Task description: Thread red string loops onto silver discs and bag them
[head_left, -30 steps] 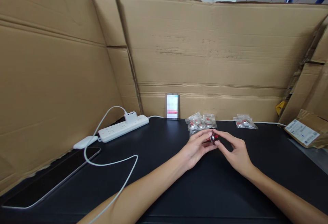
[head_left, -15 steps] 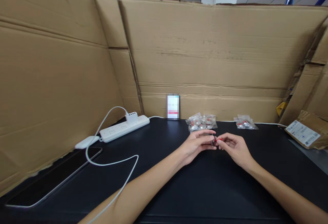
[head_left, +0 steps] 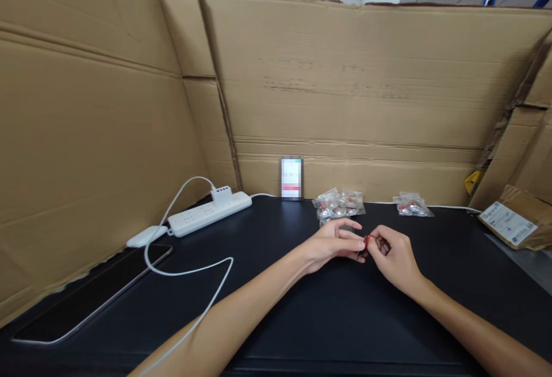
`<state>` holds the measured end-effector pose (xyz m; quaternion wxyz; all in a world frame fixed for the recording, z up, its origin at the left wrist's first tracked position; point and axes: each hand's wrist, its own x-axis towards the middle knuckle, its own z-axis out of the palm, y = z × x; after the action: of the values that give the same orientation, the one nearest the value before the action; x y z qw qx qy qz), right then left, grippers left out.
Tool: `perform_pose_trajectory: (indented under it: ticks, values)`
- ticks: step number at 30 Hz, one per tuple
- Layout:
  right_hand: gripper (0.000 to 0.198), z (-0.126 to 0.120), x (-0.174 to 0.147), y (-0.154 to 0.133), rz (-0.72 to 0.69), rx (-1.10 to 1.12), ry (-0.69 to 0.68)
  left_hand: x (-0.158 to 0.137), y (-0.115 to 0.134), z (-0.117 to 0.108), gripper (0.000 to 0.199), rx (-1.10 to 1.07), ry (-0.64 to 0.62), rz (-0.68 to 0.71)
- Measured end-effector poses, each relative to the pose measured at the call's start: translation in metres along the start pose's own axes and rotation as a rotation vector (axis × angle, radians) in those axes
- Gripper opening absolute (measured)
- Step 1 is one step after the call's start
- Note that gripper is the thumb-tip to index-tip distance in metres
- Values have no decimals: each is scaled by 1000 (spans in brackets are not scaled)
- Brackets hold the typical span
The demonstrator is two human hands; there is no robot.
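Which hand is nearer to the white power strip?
Left. The left hand lies right of the white power strip, some way off; the right hand is farther right, beyond the left one.

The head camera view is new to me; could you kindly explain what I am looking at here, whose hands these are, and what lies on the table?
The camera sits on a person's head and looks forward and down, so the two bare arms reaching in from below are that person's own. The left hand and right hand meet over a black tabletop and together pinch a small red and dark part, too small to identify. Behind them lie two heaps of clear plastic bags with red and silver pieces. To the left are a white power strip and a white cable. Brown cardboard walls surround the table.
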<state>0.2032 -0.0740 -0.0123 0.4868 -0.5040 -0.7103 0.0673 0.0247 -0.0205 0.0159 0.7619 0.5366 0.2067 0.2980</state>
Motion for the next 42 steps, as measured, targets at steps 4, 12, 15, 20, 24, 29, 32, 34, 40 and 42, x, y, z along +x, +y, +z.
perform_pose_trajectory:
  ticks: [4,12,15,20,24,29,32,34,40,42]
  values:
    - [18,-3,-2,-5,-184,8,-48,-5,10,-5,56,46,-111,-55]
    - [45,-10,-1,-25,-320,184,-397,-6,9,-16,49,174,-317,-191]
    - [37,-9,-1,-28,-320,205,-402,-4,6,-17,53,174,-329,-213]
    - [27,-10,1,-30,-290,217,-447,-3,6,-15,55,206,-341,-234]
    - [20,-13,2,-33,-234,199,-472,-4,6,-13,56,209,-339,-231]
    - [17,-17,4,-35,-239,202,-566,-4,6,-12,53,229,-349,-231]
    - [18,-17,5,-35,-246,198,-595,-4,7,-12,53,231,-366,-235]
    - [17,-15,4,-34,-231,194,-572,-4,7,-12,55,221,-374,-239]
    - [15,-15,5,-29,-166,210,-533,-5,8,-14,56,191,-364,-257]
    - [12,-17,6,-26,-139,230,-544,-4,9,-15,55,195,-370,-276]
